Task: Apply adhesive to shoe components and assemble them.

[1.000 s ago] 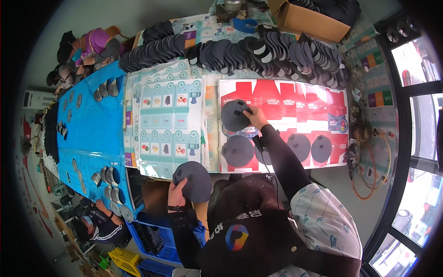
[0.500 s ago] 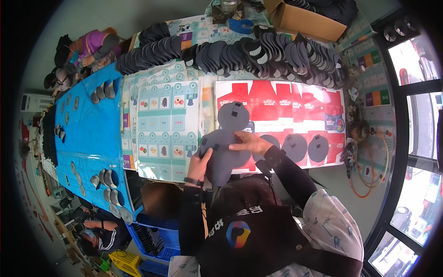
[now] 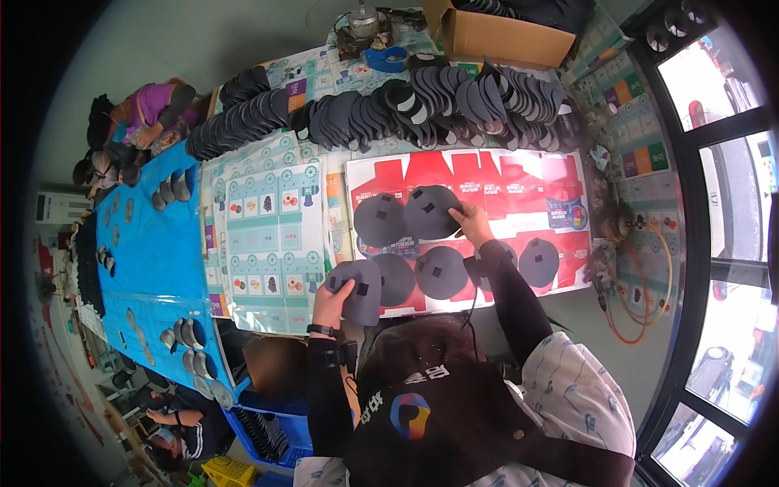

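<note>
My left hand (image 3: pixel 329 307) grips a small stack of dark grey rounded pieces (image 3: pixel 363 307) at the near edge of the table, its thumb on top by a small black patch. Farther out, my right hand (image 3: pixel 472 224) pinches the right edge of a dark grey round piece (image 3: pixel 432 213), which lies on or just over a red and white printed sheet (image 3: pixel 519 219). Beside it on the left is another round piece (image 3: pixel 379 219). Several more, among them one round piece (image 3: pixel 441 273) and another round piece (image 3: pixel 539 263), lie in a nearer row, partly hidden by my right forearm.
Rows of dark curved cap-visor pieces (image 3: pixel 349 118) line the table's far side. A cardboard box (image 3: pixel 503 36) and a blue tape roll (image 3: pixel 385 58) stand behind. Green printed sheets (image 3: pixel 276 235) lie left, then a blue-covered table (image 3: pixel 150 243). Two other people sit at the left.
My right hand has left the stack and moved away and right with one round piece. My left hand has drawn slightly left and nearer with the stack. The view has shifted slightly.
</note>
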`<act>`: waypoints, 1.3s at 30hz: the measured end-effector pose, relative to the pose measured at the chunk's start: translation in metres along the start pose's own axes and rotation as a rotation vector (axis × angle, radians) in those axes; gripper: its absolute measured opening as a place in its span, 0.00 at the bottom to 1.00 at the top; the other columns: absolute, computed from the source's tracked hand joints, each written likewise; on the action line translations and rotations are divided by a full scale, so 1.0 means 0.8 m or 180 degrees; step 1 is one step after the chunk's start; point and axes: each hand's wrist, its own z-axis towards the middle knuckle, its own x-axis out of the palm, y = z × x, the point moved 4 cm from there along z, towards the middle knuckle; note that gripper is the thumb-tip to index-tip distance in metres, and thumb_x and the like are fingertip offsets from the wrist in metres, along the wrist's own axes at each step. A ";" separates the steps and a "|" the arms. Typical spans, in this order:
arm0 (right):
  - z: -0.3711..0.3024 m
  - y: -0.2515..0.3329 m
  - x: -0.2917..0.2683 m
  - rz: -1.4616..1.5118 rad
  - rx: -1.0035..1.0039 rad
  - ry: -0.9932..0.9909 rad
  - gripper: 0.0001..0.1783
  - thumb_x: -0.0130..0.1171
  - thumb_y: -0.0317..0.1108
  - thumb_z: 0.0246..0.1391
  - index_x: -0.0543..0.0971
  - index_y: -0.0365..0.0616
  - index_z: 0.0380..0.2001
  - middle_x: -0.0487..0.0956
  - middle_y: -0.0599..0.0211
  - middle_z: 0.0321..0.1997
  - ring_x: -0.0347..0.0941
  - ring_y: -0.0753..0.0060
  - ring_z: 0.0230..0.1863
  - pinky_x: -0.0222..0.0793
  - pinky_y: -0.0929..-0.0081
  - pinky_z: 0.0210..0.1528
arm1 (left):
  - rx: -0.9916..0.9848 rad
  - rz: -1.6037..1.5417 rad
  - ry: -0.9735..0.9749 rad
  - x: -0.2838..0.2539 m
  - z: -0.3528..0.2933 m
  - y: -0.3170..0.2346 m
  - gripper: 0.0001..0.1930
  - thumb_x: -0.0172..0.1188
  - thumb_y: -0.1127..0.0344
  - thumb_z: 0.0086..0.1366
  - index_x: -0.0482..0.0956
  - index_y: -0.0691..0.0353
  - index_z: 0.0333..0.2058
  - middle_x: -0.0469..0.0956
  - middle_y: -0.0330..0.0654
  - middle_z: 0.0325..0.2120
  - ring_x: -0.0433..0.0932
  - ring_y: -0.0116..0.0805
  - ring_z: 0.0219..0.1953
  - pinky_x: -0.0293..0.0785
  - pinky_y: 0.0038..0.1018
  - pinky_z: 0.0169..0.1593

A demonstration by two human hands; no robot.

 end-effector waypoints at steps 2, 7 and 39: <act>0.015 -0.011 -0.010 0.0026 -0.0119 0.0002 0.13 0.60 0.32 0.65 0.81 0.33 0.45 0.82 0.66 0.32 0.79 0.76 0.23 0.76 0.76 0.18 | -0.0021 -0.0054 -0.0068 -0.009 -0.010 0.000 0.19 0.67 0.70 0.65 0.79 0.69 0.54 0.83 0.40 0.47 0.81 0.29 0.46 0.77 0.28 0.50; 0.027 -0.025 -0.017 -0.0096 -0.0114 -0.0046 0.12 0.61 0.32 0.64 0.81 0.33 0.44 0.81 0.67 0.29 0.74 0.77 0.19 0.73 0.76 0.16 | -0.0060 -0.0348 -0.0269 -0.015 -0.032 -0.003 0.17 0.63 0.73 0.68 0.78 0.67 0.55 0.82 0.40 0.49 0.80 0.30 0.48 0.76 0.28 0.53; -0.001 -0.009 -0.230 0.0133 -0.0034 0.0196 0.07 0.63 0.31 0.62 0.84 0.40 0.40 0.79 0.72 0.23 0.70 0.82 0.18 0.63 0.80 0.15 | 0.0825 0.1581 -0.0143 0.208 0.019 0.024 0.15 0.65 0.61 0.67 0.82 0.69 0.43 0.86 0.48 0.36 0.84 0.38 0.38 0.76 0.32 0.45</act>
